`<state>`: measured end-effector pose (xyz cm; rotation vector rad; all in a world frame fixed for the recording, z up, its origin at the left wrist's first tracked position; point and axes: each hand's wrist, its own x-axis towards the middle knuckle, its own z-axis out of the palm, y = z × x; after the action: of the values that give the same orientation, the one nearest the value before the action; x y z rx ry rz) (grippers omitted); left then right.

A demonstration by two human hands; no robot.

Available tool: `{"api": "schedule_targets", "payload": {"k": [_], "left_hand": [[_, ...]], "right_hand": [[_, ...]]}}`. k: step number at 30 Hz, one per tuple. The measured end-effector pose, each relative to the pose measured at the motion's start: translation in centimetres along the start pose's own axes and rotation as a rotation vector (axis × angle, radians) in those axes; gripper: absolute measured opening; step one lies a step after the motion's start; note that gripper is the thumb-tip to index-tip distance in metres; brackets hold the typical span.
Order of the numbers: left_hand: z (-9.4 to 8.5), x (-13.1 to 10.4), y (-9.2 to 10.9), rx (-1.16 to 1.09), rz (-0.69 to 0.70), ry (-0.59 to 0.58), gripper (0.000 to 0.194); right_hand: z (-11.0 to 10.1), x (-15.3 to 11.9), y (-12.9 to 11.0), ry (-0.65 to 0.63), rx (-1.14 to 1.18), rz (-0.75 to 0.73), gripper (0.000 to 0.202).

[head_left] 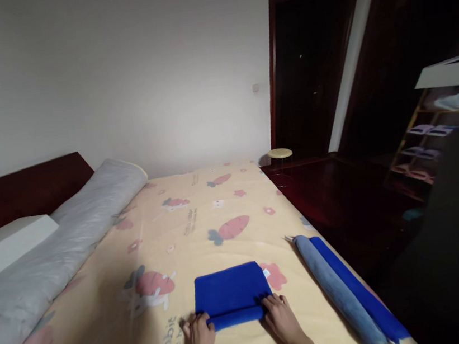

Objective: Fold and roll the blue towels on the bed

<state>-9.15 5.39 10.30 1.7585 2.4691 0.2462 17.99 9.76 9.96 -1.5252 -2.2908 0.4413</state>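
Observation:
A blue cloth [232, 289] lies on the bed, its near edge turned into a roll and its far part flat. My left hand [200, 336] grips the left end of the roll with curled fingers. At the right end, the fingers of my right hand [281, 318] are closed on the same roll. A small white tag [266, 272] shows at the cloth's right edge. To the right, near the bed's edge, lie a long grey-blue rolled cloth [338, 293] and a long blue cloth [357, 290] side by side.
The bed sheet [197, 232] is cream with carrots and rabbits. A grey rolled quilt [88, 224] and a white box [14, 242] lie toward the dark headboard [24, 190]. Beyond the bed stands a round stool [280, 153]; a slipper rack [420, 141] is at right.

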Motion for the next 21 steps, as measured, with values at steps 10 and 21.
{"api": "schedule_targets", "payload": {"k": [10,21], "left_hand": [[5.3,0.4,2.0,0.157,0.095,0.219,0.059],[7.4,-0.3,0.5,0.077,0.422,0.219,0.053]], "right_hand": [[6.0,1.4,0.0,0.328,-0.134,-0.035,0.054],[7.0,0.3,-0.2,0.192,-0.025,-0.342,0.053]]}}
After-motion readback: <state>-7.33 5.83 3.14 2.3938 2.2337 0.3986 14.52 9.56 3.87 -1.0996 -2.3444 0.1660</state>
